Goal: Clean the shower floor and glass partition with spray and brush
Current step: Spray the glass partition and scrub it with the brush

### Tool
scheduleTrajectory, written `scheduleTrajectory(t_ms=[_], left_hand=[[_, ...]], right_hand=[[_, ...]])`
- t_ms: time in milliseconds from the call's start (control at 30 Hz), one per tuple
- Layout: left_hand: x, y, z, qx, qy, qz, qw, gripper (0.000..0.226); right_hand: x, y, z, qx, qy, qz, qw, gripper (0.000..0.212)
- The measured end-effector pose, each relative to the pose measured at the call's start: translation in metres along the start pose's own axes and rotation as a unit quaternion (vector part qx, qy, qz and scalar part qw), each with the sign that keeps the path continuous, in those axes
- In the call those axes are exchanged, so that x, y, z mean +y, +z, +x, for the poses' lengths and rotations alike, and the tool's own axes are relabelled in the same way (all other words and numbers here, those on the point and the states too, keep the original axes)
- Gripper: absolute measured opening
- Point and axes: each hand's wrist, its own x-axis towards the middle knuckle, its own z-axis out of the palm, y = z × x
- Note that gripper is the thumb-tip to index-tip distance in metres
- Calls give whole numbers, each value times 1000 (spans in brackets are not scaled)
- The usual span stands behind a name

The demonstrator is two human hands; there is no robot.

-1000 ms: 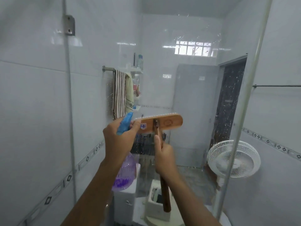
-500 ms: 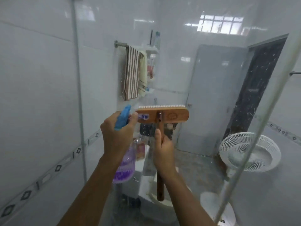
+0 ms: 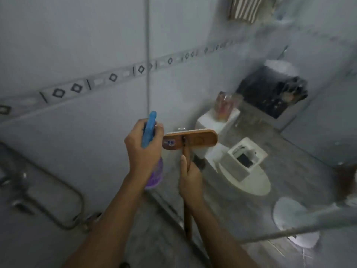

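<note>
Shower floor (image 3: 154, 240) shows grey between our forearms. Our left hand (image 3: 144, 151) grips the spray bottle (image 3: 149, 130), fingers wrapped round its neck, blue trigger head up above the knuckles, purple body hanging below. Just beside it, our right hand (image 3: 190, 178) holds the brush handle (image 3: 187, 219), fingers curled tight on the wooden stick. Brush head (image 3: 193, 141) sits level on top, its left end right against the left hand, bristles facing the glass partition (image 3: 251, 55); whether they touch it, we cannot tell. Beyond the glass: white toilet (image 3: 245, 180), then striped towel (image 3: 245, 8).
</note>
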Motion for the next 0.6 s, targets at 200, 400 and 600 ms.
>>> scheduleTrajectory(t_ms=[200,400,600], left_hand=[[-111,-56,-117,24,-85,130,988,7],[-234,-109,-266,47,-239,196,950,6],[-365,-151,-415,84,-372,197,903,18]], right_hand=[[113,36,-40,-153,145,-32,977,43],[254,86,-95,-298,243,-113,916,12],[419,153,-148,-345,286,-188,874,6]])
